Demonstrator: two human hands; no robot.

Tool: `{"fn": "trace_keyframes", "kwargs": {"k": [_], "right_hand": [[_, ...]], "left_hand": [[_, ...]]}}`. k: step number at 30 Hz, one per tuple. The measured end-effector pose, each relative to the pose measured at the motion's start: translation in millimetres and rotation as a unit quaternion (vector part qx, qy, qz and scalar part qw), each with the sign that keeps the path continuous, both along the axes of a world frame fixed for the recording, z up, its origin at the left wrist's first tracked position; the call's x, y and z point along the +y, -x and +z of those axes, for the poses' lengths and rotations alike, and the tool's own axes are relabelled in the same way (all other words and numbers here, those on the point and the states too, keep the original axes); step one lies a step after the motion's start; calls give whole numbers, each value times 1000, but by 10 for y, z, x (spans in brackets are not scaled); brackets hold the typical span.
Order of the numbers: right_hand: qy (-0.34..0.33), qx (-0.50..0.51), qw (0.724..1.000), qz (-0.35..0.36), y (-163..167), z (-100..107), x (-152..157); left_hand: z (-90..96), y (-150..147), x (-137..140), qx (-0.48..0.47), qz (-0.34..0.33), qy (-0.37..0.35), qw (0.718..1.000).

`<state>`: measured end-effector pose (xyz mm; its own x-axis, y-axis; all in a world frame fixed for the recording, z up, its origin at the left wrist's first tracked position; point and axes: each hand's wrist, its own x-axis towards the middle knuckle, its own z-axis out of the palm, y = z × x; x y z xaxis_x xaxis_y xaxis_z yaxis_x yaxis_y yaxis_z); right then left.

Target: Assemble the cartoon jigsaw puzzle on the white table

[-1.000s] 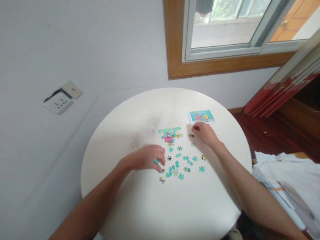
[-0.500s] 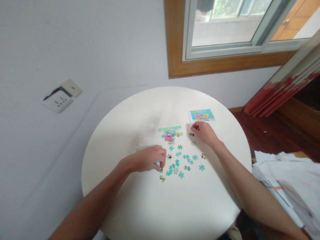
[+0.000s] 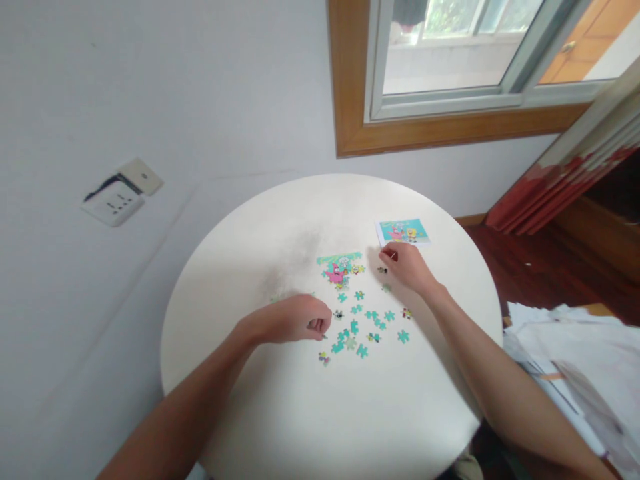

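Note:
My left hand [image 3: 295,318] is closed in a pinch at the left of the loose jigsaw pieces [image 3: 354,327], with a sliver of a puzzle piece [image 3: 325,337] showing at its fingertips. My right hand [image 3: 407,265] is also pinched, just below the picture card [image 3: 403,231]; what it holds, if anything, is hidden. Between the hands lies a partly joined puzzle [image 3: 338,268] with a pink starfish figure and a green top strip. A dark-marked piece [image 3: 383,270] rests under my right fingers, and a multicoloured piece [image 3: 324,359] lies below my left hand.
Everything lies on a round white table [image 3: 320,413] against the wall. Papers [image 3: 570,373] are piled at the right, below a red and cream curtain [image 3: 545,180]. A wall socket [image 3: 114,201] is at the left, and a window [image 3: 450,60] is behind.
My left fingers have closed on a puzzle piece that lay at their tips and lifted it slightly. My right hand has stayed nearly still in its pinch.

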<state>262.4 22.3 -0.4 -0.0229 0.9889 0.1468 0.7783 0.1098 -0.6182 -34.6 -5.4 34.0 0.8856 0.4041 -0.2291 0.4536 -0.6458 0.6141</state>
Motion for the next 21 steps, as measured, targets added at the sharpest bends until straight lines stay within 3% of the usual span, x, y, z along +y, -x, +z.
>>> {"fn": "trace_keyframes", "kwargs": {"k": [3,6,9,14,21], "right_hand": [[-34,53,996,59,101,55,-45],[-38,101,982,154,240,135,-137],[-9,118,967,227,340,173,-212],[-12,124,963,241,340,159,-209],[-44,126,979,156,173,167,-101]], "left_hand": [[-70,-42,50,-78,116,65,988],[-204,-122,88,-172,251,133,943],[-313,-191,107,-217,318,185,904],[-315,-210,129,-231,364,201,880],[-303,-134,169,-189,332,182,906]]}}
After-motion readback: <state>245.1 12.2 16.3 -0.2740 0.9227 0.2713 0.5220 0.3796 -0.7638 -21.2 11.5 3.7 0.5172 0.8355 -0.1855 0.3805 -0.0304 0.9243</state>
